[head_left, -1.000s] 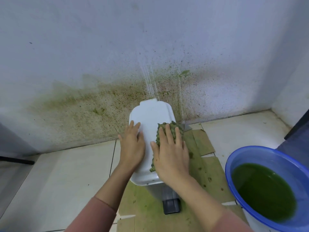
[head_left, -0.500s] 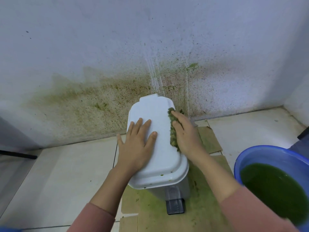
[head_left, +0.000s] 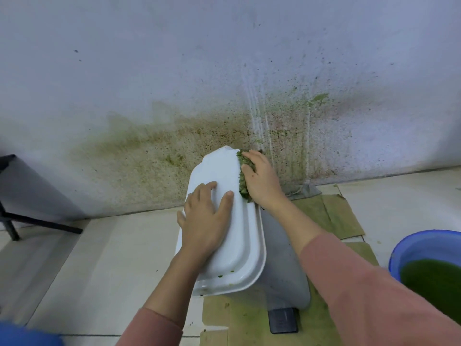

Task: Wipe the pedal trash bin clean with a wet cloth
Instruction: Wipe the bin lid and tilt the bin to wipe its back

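- White painted wall (head_left: 174,58): far side, spattered green-brown along its lower band.
- Pale tiled floor (head_left: 104,258): near left.
- Flattened brown cardboard sheets (head_left: 334,216): right of centre, stained green.
- Round blue plastic basin (head_left: 409,248): near right, holding green liquid.
- Black metal stand (head_left: 37,222): far left.

Soft even light, wide-angle edge warp, slight blur.
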A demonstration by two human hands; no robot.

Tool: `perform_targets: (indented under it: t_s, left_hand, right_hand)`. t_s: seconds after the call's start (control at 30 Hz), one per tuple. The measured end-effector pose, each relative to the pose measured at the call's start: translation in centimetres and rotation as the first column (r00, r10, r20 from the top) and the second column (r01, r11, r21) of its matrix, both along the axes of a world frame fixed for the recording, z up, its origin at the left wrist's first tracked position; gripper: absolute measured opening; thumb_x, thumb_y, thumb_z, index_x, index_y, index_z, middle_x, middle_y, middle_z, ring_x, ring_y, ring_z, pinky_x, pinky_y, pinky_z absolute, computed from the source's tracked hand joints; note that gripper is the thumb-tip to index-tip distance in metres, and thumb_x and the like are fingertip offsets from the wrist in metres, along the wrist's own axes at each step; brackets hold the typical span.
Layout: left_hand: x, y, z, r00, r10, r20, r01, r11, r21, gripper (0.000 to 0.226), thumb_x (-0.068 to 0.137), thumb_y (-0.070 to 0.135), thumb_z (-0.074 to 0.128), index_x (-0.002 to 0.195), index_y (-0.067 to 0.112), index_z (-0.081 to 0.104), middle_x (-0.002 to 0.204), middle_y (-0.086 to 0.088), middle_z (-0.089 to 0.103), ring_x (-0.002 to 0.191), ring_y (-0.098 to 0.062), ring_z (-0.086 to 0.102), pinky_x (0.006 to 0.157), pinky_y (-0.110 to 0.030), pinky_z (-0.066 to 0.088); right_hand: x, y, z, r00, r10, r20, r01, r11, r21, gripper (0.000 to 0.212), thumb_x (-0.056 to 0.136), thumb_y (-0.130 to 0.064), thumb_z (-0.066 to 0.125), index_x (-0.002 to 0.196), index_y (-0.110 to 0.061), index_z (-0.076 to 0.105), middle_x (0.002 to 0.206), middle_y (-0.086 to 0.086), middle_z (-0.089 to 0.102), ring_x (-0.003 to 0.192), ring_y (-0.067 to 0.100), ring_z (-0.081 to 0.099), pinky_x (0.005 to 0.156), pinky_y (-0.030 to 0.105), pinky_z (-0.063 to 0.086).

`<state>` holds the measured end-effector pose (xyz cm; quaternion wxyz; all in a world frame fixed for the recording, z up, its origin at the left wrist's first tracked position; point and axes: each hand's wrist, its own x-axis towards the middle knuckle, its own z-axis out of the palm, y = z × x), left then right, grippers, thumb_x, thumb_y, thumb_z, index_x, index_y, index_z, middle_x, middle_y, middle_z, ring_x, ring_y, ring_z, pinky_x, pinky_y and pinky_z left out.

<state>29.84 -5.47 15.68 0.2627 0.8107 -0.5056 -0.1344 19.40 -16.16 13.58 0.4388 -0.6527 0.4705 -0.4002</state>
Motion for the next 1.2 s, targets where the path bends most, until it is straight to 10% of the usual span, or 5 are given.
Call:
perform_targets:
  t_s: [0.23, 0.7, 1.0, 1.2]
  left_hand:
    - [2.1, 0.7, -0.5, 0.998, 0.022, -0.057, -0.023, 1.0, -0.019, 0.044, 0.096, 0.055, 0.039, 0.135, 0.037, 0.039, 0.148, 0.013, 0.036, 0.141, -0.016, 0.026, 0.116, -0.053, 0.014]
    - [5.0, 0.8, -0.6, 0.978, -0.102, -0.179, 0.14, 0.967, 0.214, 0.062, 0.096, 0.063, 0.021, 0.151, 0.045, 0.0, 0.162, 0.016, -0.011, 0.148, -0.006, -0.015, 0.119, -0.047, -0.012]
    - [4.4, 1.0, -1.2, 0.99, -0.075, -0.122, 0.056, 0.987, -0.149, 0.057, 0.093, 0.057, 0.04, 0.142, 0.029, 0.046, 0.147, 0.009, 0.043, 0.138, -0.006, 0.033, 0.117, -0.041, 0.026]
    - [5.5, 0.9, 0.1, 0.946, -0.104, -0.306, 0.095, 0.994, -0.044, 0.044, 0.101, 0.038, 0.04, 0.145, 0.035, 0.039, 0.15, 0.017, 0.035, 0.14, -0.003, 0.029, 0.119, -0.036, 0.024]
  right_hand:
    - [-1.4, 10.2, -1.7, 0.985, 0.111, 0.135, -0.099, 0.99, -0.096, 0.036, 0.104, -0.026, 0.039, 0.139, -0.028, 0.05, 0.15, -0.024, 0.032, 0.131, -0.023, 0.019, 0.105, 0.0, 0.017]
    - [2.1, 8.5, -1.6, 0.948, 0.13, 0.291, -0.148, 0.988, 0.04, 0.044, 0.104, -0.027, 0.039, 0.149, -0.026, 0.037, 0.156, -0.023, 0.018, 0.143, -0.008, 0.011, 0.123, 0.036, 0.016]
    - [2.2, 12.4, -2.4, 0.925, 0.092, 0.368, -0.1, 0.995, 0.004, 0.04, 0.104, -0.027, 0.042, 0.143, -0.029, 0.046, 0.155, -0.024, 0.028, 0.142, -0.012, 0.018, 0.121, 0.028, 0.019]
    - [5.3, 4.7, -3.2, 0.921, 0.135, 0.365, -0.16, 0.986, 0.037, 0.045, 0.105, -0.029, 0.037, 0.15, -0.026, 0.032, 0.162, -0.012, 0.019, 0.151, 0.006, 0.009, 0.124, 0.042, 0.012]
